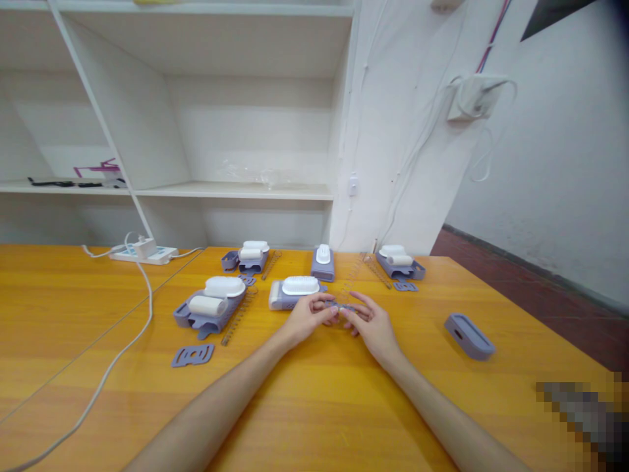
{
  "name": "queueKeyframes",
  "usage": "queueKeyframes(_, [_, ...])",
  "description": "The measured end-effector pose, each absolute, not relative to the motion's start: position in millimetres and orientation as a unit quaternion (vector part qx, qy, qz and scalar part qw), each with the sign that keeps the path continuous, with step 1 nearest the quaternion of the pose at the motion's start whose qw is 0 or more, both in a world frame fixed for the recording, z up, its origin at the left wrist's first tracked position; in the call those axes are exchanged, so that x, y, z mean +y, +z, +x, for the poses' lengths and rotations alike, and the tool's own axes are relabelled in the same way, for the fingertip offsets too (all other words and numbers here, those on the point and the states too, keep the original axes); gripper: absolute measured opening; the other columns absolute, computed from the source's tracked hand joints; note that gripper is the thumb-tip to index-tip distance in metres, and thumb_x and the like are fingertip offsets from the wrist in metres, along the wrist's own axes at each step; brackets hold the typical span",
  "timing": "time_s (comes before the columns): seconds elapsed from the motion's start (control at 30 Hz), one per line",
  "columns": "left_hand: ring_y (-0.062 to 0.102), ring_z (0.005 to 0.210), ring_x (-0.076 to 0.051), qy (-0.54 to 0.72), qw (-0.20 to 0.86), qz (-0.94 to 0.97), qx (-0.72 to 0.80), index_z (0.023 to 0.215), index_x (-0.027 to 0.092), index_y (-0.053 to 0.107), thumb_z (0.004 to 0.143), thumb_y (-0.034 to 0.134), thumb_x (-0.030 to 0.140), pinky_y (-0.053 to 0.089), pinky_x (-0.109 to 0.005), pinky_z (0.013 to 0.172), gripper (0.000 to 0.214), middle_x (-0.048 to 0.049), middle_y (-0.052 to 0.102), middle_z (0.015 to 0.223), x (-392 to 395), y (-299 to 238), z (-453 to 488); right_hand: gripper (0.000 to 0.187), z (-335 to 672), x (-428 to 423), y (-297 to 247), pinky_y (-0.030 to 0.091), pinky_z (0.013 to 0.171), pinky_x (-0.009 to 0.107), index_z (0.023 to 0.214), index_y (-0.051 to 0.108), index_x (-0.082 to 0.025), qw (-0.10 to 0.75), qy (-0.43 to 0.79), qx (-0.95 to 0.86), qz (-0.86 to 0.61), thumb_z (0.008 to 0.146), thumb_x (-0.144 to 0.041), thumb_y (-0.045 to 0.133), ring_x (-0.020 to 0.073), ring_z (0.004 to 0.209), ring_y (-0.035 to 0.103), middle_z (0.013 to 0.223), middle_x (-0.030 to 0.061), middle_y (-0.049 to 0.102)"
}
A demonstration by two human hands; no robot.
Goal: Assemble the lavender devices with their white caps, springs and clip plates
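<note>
– Fingers (362, 303) status?
– Pinching: left hand (308, 319) and right hand (374, 326) both grip small lilac part (345, 307), centre frame, over counter (314, 406).
– Neighbours?
– Just behind left hand, lilac-and-white housing (295, 292); spring (352, 283) near.

Orange wood-grain table (73, 314), lilac-and-white plastic units (209, 307), lilac base (469, 335), white shelves (236, 190), white cable (122, 354).

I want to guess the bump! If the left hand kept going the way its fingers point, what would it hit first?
The left hand points at the right hand, so probably the small grey part pinched between them first, then that hand.
</note>
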State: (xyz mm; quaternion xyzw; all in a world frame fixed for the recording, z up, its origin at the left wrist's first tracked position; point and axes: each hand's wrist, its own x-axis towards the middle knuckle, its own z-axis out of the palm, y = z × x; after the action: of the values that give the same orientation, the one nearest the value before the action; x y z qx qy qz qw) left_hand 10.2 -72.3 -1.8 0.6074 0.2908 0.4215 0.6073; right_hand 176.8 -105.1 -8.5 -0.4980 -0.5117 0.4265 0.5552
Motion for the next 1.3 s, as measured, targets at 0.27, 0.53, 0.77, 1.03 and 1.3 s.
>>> queueKeyframes(0.27, [0.064,0.075,-0.019,0.416,0.594,0.624,0.29,0.103,0.01,0.058,0.07,0.066,0.045,0.048,-0.027,0.066,0.049,-0.0105,0.067,0.083,-72,-2,11,0.065,177,-105,-9,0.043,0.044,0.025,0.119,0.048,-0.015,0.558,0.408,-0.521,-0.501,0.067,-0.05,0.066,0.0144,0.047,0.056,0.061,0.0009,0.065])
queueKeyframes(0.53, [0.063,0.075,-0.018,0.419,0.595,0.622,0.288,0.093,0.012,0.06,0.071,0.065,0.046,0.047,-0.026,0.065,0.041,-0.0096,0.067,0.085,-70,-4,10,0.042,181,-109,-5,0.044,0.046,0.025,0.107,0.058,-0.014,0.561,0.385,-0.537,-0.499,0.078,-0.043,0.052,0.014,0.049,0.057,0.065,0.003,0.064])
queueKeyframes(0.77, [0.062,0.072,-0.013,0.437,0.677,0.533,0.26,0.09,0.013,0.059,0.078,0.058,0.044,0.045,-0.024,0.069,0.033,-0.007,0.067,0.083,-66,1,1,0.05,184,-105,-12,0.046,0.052,0.026,0.124,0.047,-0.018,0.524,0.338,-0.599,-0.502,0.075,-0.027,0.051,0.0144,0.057,0.056,0.074,0.0016,0.061])
queueKeyframes(1.03, [0.062,0.066,-0.014,0.425,0.69,0.519,0.272,0.089,0.012,0.059,0.078,0.053,0.052,0.045,-0.025,0.068,0.042,-0.0079,0.068,0.073,-68,3,4,0.019,186,-107,-7,0.04,0.083,0.04,0.09,0.062,-0.018,0.479,-0.072,-0.645,-0.591,0.081,-0.029,0.048,0.0248,0.092,0.05,0.092,0.0098,0.052])
queueKeyframes(1.3, [0.063,0.069,-0.015,0.407,0.656,0.575,0.272,0.093,0.011,0.059,0.074,0.063,0.043,0.046,-0.028,0.071,0.037,-0.0096,0.069,0.078,-69,2,6,0.021,192,-109,-9,0.042,0.073,0.03,0.098,0.051,-0.018,0.406,0.052,-0.708,-0.575,0.085,-0.022,0.036,0.0185,0.081,0.057,0.088,0.0052,0.061])
